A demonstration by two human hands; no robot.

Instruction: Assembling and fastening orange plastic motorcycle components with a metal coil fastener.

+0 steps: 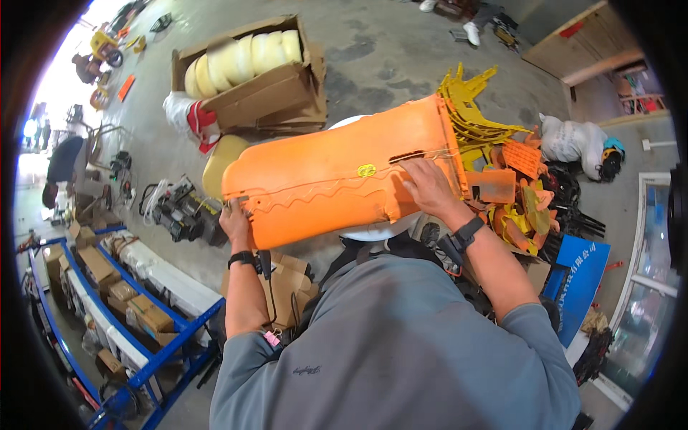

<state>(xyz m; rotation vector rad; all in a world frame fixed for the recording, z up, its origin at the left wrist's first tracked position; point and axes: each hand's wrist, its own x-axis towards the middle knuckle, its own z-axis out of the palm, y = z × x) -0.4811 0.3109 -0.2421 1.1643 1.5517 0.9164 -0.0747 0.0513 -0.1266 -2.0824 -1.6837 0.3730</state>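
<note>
A large orange plastic shell [315, 172] lies across in front of me, with a wavy line along its length and a small yellow emblem. It sits over a white round surface [376, 231], mostly hidden beneath it. My left hand [234, 222] is closed on the shell's near left edge, by a small dark metal piece. Toward the right end, my right hand [432, 190] grips the shell, its fingers bent at a dark slot. What its fingertips touch there is hard to make out.
Beyond the shell stands a cardboard box [265, 100] of pale yellow rolls. Yellow and orange plastic scraps [519, 208] pile up at the right, near a blue sign board [577, 279]. A blue metal rack [161, 358] with cartons stands at the left, a black machine [188, 215] behind it.
</note>
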